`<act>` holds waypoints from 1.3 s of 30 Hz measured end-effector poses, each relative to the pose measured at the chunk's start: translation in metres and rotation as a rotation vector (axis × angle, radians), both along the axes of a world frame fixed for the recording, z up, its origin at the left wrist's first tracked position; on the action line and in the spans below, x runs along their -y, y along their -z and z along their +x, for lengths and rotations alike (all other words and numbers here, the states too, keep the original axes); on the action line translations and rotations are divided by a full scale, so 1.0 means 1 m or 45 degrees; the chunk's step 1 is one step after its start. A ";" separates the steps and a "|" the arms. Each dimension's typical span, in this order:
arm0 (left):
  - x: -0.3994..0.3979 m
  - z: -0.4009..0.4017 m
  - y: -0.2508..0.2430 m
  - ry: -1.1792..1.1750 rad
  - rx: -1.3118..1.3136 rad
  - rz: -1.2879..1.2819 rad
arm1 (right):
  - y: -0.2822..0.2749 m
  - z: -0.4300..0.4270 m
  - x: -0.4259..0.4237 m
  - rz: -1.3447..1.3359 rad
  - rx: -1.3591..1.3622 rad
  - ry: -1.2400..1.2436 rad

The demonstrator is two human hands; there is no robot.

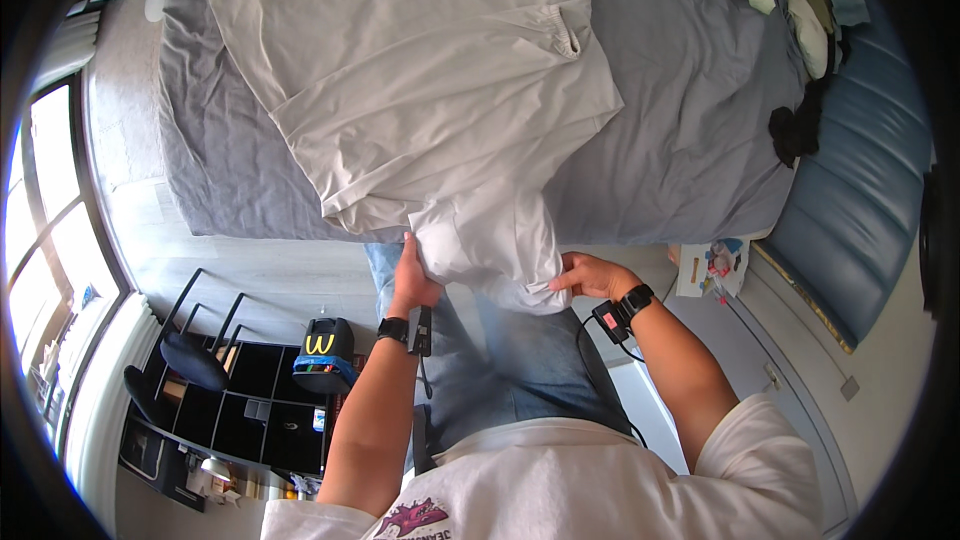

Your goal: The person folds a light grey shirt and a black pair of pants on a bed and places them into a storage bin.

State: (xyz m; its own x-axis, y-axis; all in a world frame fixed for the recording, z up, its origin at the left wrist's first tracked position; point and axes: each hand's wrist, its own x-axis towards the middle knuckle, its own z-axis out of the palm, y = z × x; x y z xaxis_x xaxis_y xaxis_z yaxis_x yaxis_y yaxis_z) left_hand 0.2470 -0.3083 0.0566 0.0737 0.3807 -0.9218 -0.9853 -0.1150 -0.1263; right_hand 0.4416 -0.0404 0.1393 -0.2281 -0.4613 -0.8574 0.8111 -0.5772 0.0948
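Observation:
A large light beige fitted sheet or cover [420, 82], creased and partly folded over, lies across the grey bedding of the bed [675, 127]. Its near end hangs over the bed's edge as a paler, bunched part [487, 247] in front of my legs. My left hand [416, 277] grips the left side of that hanging part, thumb on top and fingers hidden behind the fabric. At its lower right corner, my right hand [592, 276] pinches the gathered edge between thumb and fingers. An elastic-looking gathered edge [564, 31] shows at the cover's upper right.
A blue padded headboard [862, 157] stands at the right, with a black cloth [799, 124] beside it. Below it is a white box of small items [712, 268]. Black shelving [255, 405], a black bin [324, 352] and a chair [191, 360] stand lower left, near the window [56, 187].

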 end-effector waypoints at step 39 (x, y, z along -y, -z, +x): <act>-0.021 -0.065 0.004 1.821 -2.222 -0.749 | 0.085 -0.078 -0.101 2.285 -0.887 -1.102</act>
State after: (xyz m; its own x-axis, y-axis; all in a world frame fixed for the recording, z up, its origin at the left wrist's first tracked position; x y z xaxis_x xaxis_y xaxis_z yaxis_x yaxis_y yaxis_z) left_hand 0.1824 -0.2877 0.0531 -0.7360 0.5879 -0.3357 0.4576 0.7975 0.3932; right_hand 0.3640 0.0611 0.0547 -0.8614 0.4337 -0.2644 0.5057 0.7815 -0.3655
